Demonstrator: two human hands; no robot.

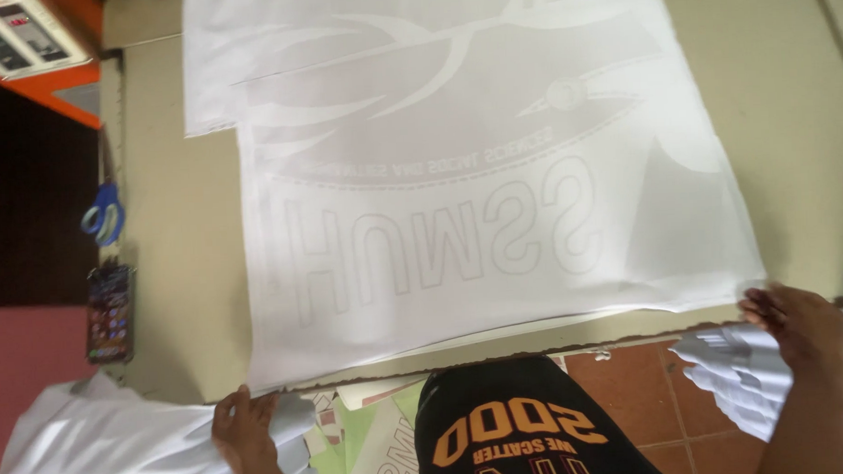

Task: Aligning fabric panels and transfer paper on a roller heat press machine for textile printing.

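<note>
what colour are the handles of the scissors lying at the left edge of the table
Blue; the scissors show best in the head view, left of the large white printed sheet.

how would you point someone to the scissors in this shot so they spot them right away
Start at the big beige table covered by white printed sheets and go to its left edge. The scissors hang there, just above a dark phone. Their blue handle loops are the only blue thing around.

You have one view only, from the camera on your head, looking steeply down and close over the counter (171, 274); its near edge runs along the bottom, and the far side seems cut off.
</note>
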